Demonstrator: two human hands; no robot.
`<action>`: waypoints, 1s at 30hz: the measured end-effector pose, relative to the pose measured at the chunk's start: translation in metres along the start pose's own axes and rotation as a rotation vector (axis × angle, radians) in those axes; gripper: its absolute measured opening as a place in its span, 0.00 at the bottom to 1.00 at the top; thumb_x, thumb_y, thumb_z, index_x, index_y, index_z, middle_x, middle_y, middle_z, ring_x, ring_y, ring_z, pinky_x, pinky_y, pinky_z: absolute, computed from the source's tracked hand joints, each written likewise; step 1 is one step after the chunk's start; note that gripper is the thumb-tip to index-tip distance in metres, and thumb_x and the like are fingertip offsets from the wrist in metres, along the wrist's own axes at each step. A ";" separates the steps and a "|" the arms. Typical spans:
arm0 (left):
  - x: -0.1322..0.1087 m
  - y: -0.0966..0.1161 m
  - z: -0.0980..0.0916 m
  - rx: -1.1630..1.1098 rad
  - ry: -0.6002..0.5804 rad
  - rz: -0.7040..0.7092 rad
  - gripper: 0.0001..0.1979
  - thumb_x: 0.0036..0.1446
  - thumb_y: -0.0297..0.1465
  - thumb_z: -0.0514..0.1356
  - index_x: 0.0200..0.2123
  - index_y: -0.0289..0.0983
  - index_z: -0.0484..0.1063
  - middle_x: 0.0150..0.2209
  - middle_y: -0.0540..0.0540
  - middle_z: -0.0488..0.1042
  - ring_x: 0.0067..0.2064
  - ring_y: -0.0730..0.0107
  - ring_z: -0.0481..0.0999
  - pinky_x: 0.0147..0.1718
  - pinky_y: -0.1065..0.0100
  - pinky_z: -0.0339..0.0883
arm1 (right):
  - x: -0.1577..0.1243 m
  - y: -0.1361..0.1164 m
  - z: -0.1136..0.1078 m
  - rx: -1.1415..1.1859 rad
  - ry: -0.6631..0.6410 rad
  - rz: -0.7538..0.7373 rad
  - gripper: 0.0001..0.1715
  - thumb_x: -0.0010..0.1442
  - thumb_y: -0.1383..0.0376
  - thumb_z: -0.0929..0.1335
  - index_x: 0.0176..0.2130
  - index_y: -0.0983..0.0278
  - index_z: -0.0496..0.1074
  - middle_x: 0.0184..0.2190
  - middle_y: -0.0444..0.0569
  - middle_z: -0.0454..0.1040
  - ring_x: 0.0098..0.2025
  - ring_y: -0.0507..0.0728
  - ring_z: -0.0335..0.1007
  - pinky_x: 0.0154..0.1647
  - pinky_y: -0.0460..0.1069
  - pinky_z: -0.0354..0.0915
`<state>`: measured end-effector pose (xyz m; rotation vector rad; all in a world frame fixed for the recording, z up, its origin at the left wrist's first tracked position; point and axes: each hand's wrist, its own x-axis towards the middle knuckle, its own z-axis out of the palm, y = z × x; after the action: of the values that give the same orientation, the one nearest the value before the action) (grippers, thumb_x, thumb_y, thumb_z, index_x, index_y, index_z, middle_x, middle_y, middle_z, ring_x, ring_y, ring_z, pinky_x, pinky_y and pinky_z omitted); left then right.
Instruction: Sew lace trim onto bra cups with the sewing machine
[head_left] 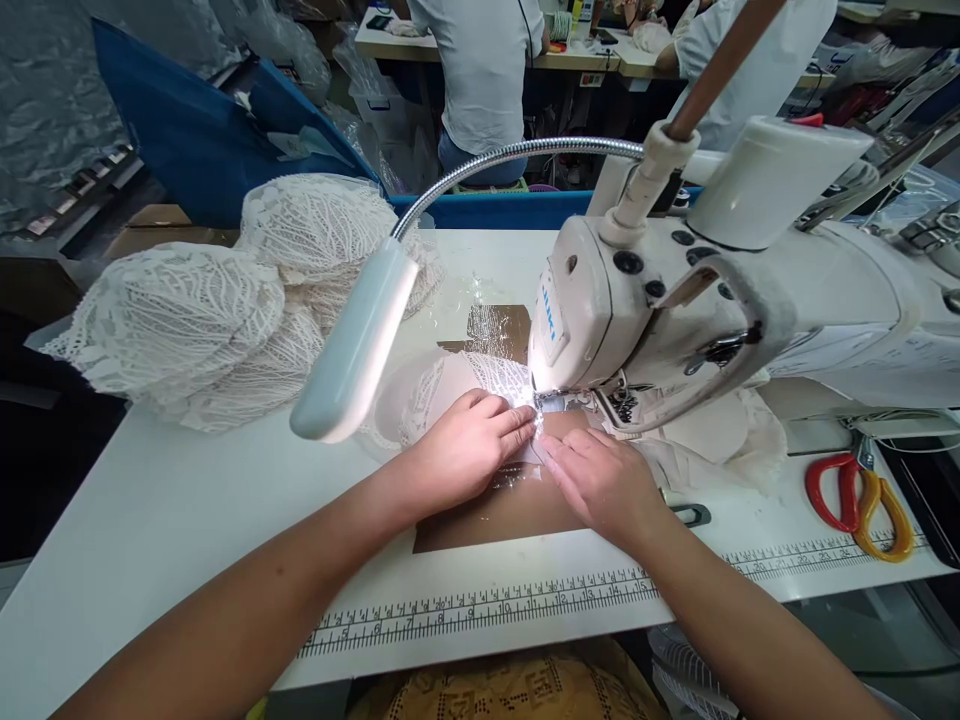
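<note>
White lace fabric (499, 372) lies on the sewing machine (570, 320) bed, its edge under the needle area. My left hand (472, 445) is on the lace just left of the needle, fingers together and fingertips pressing on its edge. Just right of and below the needle, my right hand (600, 480) has its fingers bent together on the near edge of the same lace. Both hands' fingertips nearly meet below the presser foot. Beneath them is a brown sheet (480, 525) fixed to the white table (225, 530). The fingers partly cover the lace edge.
A heap of white lace pieces (187, 330) lies at the left. A grey-blue lamp (356, 345) on a bent metal neck hangs over the table. Red and orange scissors (855, 500) lie at the right, near a printed ruler strip (525, 607). Other people sit beyond.
</note>
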<state>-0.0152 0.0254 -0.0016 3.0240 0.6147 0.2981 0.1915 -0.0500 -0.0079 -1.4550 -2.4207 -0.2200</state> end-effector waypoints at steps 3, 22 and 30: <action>0.000 -0.001 0.000 0.010 -0.009 0.001 0.18 0.63 0.24 0.52 0.55 0.34 0.69 0.57 0.42 0.70 0.45 0.60 0.68 0.46 0.58 0.61 | -0.001 0.000 -0.001 0.027 0.006 -0.022 0.14 0.64 0.67 0.62 0.44 0.63 0.76 0.23 0.44 0.69 0.27 0.52 0.61 0.30 0.49 0.54; 0.004 -0.014 -0.001 0.004 -0.006 -0.042 0.20 0.60 0.22 0.52 0.55 0.33 0.69 0.56 0.39 0.71 0.45 0.58 0.68 0.46 0.58 0.61 | 0.004 -0.001 0.005 0.029 0.024 0.017 0.17 0.64 0.66 0.62 0.46 0.65 0.77 0.26 0.46 0.73 0.26 0.53 0.63 0.28 0.48 0.55; 0.004 -0.024 0.003 -0.039 0.059 -0.121 0.19 0.59 0.22 0.52 0.53 0.33 0.70 0.53 0.37 0.72 0.47 0.56 0.68 0.48 0.55 0.63 | 0.009 -0.003 0.010 -0.023 -0.055 0.106 0.19 0.65 0.64 0.61 0.52 0.63 0.73 0.35 0.49 0.78 0.35 0.56 0.70 0.36 0.49 0.61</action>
<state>-0.0203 0.0493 -0.0058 2.9351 0.7830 0.3893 0.1832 -0.0414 -0.0143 -1.6148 -2.3824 -0.1866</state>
